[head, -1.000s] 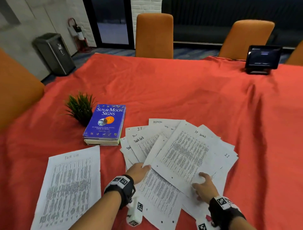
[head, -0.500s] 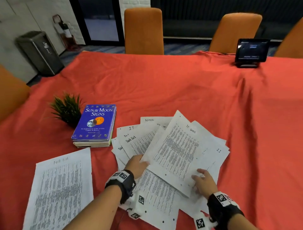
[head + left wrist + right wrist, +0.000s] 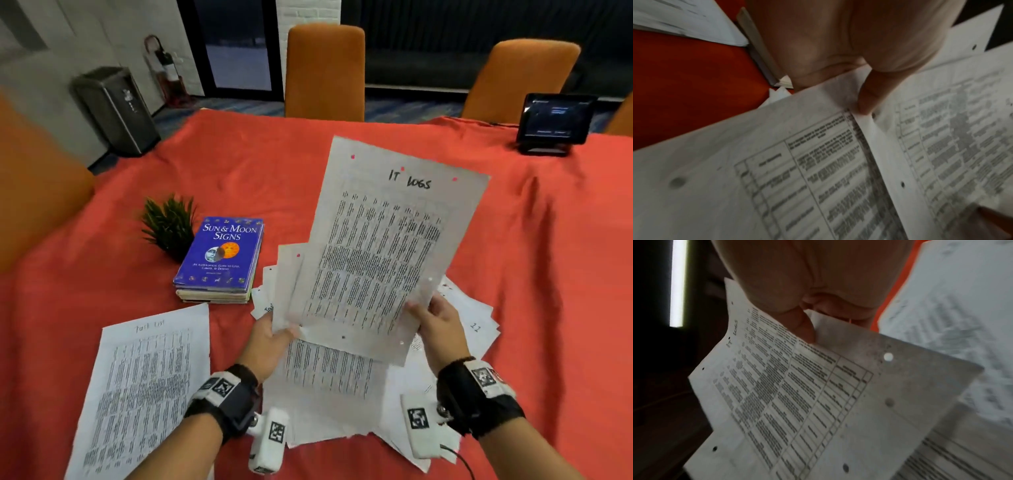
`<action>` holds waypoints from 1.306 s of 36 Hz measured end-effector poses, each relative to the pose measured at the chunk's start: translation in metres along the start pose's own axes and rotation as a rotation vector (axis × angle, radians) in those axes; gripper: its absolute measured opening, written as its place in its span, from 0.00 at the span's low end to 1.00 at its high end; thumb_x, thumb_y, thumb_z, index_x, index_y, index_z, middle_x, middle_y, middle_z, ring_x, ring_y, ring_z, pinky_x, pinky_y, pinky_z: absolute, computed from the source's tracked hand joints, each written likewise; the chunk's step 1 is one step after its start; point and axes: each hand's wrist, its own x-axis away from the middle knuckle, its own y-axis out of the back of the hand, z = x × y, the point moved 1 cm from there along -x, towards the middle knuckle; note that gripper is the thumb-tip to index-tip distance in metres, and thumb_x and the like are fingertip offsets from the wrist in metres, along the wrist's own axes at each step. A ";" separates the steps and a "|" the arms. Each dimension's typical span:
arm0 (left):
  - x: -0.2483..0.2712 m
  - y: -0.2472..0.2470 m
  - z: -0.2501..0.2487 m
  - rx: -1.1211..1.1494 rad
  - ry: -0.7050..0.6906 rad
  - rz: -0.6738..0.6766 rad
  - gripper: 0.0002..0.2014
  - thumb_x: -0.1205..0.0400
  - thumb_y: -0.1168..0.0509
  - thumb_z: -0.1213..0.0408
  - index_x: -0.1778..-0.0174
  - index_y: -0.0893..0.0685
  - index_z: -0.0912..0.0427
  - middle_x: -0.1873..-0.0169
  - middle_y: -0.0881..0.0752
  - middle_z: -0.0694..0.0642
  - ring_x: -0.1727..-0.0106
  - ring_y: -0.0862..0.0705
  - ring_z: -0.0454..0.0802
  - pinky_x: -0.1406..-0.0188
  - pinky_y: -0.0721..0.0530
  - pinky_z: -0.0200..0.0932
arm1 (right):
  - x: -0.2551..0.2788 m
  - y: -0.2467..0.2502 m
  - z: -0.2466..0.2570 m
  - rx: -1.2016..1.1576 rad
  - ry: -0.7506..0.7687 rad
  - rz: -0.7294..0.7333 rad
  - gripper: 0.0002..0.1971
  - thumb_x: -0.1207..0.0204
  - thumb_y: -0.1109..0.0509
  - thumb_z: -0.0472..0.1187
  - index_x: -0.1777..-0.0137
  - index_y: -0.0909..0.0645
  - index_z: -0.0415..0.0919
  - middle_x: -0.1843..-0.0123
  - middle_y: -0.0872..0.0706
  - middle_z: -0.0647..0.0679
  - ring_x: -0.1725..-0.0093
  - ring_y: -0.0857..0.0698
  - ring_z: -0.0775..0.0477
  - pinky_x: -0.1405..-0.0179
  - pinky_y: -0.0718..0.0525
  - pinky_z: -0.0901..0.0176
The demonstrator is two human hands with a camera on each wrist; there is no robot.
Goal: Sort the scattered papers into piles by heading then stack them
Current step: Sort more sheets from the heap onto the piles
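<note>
A printed sheet headed "IT Logs" [image 3: 383, 246] is raised and tilted above the red tablecloth [image 3: 342, 164]. My right hand [image 3: 428, 313] pinches its lower right edge, thumb [image 3: 803, 327] on the printed face of the IT Logs sheet [image 3: 797, 394]. My left hand [image 3: 277, 334] grips the bottom of a second raised sheet [image 3: 287, 281] that stands partly behind the first. Its thumb [image 3: 869, 97] lies where the two sheets meet. Under both hands lies the scattered heap of papers [image 3: 476, 318]. One sheet headed "Task List" [image 3: 144, 383] lies apart at the near left.
A blue book [image 3: 219, 253] lies just left of the heap, with a small green plant [image 3: 169, 222] behind it. A tablet on a stand [image 3: 555, 120] sits at the far right. Orange chairs [image 3: 325, 72] line the far edge. Bare cloth stretches beyond and right of the heap.
The IT Logs sheet lay on top of the heap; now my right hand has lifted it up and tilted it. My left hand has raised a second sheet beside it.
</note>
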 end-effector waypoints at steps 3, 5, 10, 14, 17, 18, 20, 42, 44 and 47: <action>0.000 -0.001 -0.016 0.061 -0.088 -0.124 0.18 0.19 0.36 0.78 0.38 0.18 0.52 0.46 0.10 0.46 0.42 0.13 0.39 0.44 0.17 0.29 | 0.006 -0.014 0.018 0.061 0.170 -0.003 0.17 0.21 0.36 0.26 0.57 0.13 0.47 0.58 0.08 0.49 0.55 0.12 0.45 0.52 0.12 0.52; 0.002 -0.001 -0.027 0.090 -0.131 -0.214 0.17 0.18 0.36 0.76 0.42 0.19 0.47 0.46 0.11 0.46 0.42 0.14 0.43 0.37 0.17 0.42 | 0.012 -0.021 0.024 0.089 0.253 0.009 0.16 0.21 0.35 0.26 0.58 0.14 0.48 0.60 0.09 0.54 0.56 0.12 0.51 0.55 0.13 0.59; 0.009 0.003 -0.052 0.129 -0.245 -0.357 0.23 0.24 0.33 0.57 0.32 0.21 0.55 0.37 0.14 0.51 0.33 0.17 0.49 0.28 0.23 0.61 | 0.026 -0.031 0.035 0.095 0.384 -0.013 0.15 0.21 0.33 0.27 0.60 0.18 0.50 0.64 0.12 0.63 0.61 0.16 0.65 0.61 0.19 0.74; 0.013 0.002 -0.063 0.150 -0.268 -0.357 0.21 0.26 0.33 0.60 0.35 0.20 0.53 0.39 0.12 0.51 0.36 0.15 0.47 0.29 0.21 0.59 | 0.028 -0.034 0.037 0.087 0.426 0.001 0.09 0.22 0.34 0.25 0.51 0.18 0.38 0.58 0.10 0.65 0.56 0.14 0.67 0.57 0.19 0.76; 0.013 0.003 -0.059 0.145 -0.299 -0.353 0.27 0.29 0.32 0.56 0.32 0.22 0.56 0.37 0.14 0.52 0.33 0.17 0.48 0.27 0.23 0.60 | 0.030 -0.037 0.033 0.108 0.435 0.058 0.12 0.22 0.35 0.25 0.39 0.20 0.29 0.47 0.10 0.55 0.45 0.12 0.56 0.48 0.16 0.69; 0.012 0.004 -0.056 0.156 -0.294 -0.347 0.29 0.29 0.32 0.55 0.31 0.22 0.57 0.37 0.14 0.52 0.33 0.17 0.49 0.27 0.24 0.60 | 0.031 -0.038 0.032 0.102 0.428 0.073 0.13 0.22 0.35 0.25 0.38 0.21 0.31 0.45 0.10 0.52 0.43 0.13 0.53 0.46 0.16 0.66; 0.011 0.005 -0.053 0.163 -0.296 -0.356 0.28 0.31 0.32 0.55 0.34 0.21 0.62 0.42 0.12 0.53 0.38 0.15 0.47 0.30 0.21 0.58 | 0.031 -0.039 0.030 0.095 0.423 0.102 0.13 0.22 0.35 0.24 0.40 0.22 0.36 0.47 0.12 0.51 0.45 0.14 0.53 0.47 0.16 0.64; -0.005 -0.015 -0.061 0.331 -0.236 -0.264 0.17 0.26 0.41 0.67 0.44 0.15 0.58 0.51 0.10 0.57 0.49 0.14 0.49 0.47 0.16 0.45 | 0.032 -0.024 0.001 0.146 0.134 0.060 0.13 0.22 0.30 0.38 0.39 0.19 0.49 0.43 0.10 0.56 0.43 0.13 0.61 0.48 0.16 0.67; -0.010 -0.020 -0.058 0.350 -0.189 -0.216 0.15 0.27 0.41 0.66 0.48 0.14 0.54 0.55 0.08 0.51 0.52 0.12 0.45 0.51 0.15 0.40 | 0.034 -0.016 -0.002 0.144 0.067 0.051 0.12 0.23 0.29 0.37 0.40 0.18 0.45 0.46 0.09 0.56 0.46 0.12 0.61 0.51 0.17 0.70; -0.017 -0.031 -0.050 0.338 -0.107 -0.144 0.12 0.27 0.41 0.65 0.53 0.15 0.54 0.58 0.09 0.51 0.54 0.13 0.48 0.52 0.16 0.45 | 0.035 0.004 -0.015 0.101 -0.059 0.006 0.09 0.23 0.30 0.33 0.44 0.15 0.37 0.51 0.07 0.50 0.50 0.09 0.51 0.60 0.14 0.70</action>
